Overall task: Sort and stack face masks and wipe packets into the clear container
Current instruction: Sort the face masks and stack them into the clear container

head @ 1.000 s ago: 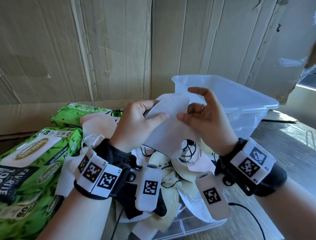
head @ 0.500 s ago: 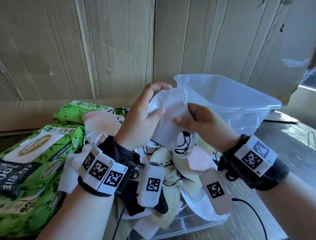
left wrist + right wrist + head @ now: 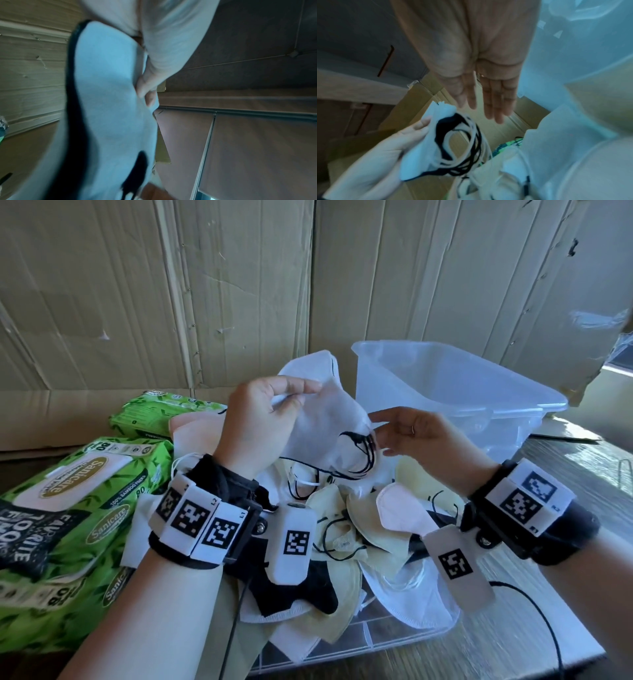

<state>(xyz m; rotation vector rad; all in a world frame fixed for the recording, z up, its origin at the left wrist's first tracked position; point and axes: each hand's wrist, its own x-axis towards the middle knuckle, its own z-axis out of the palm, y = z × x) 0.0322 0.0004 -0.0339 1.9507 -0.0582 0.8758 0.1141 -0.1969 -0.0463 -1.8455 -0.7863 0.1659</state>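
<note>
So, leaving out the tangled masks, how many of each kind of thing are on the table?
Green Sanicare wipe packets: 3 (two apparently stacked at left, one behind)
Clear container: 1
Flat clear lid under the mask pile: 1
Total: 5
White masks gripped by the left hand: layered, uncountable.

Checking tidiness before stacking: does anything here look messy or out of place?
Yes. Loose face masks lie in a jumbled heap with tangled ear loops, spilling over a flat clear lid, while the clear container behind looks empty. The left hand holds several white masks.
</note>
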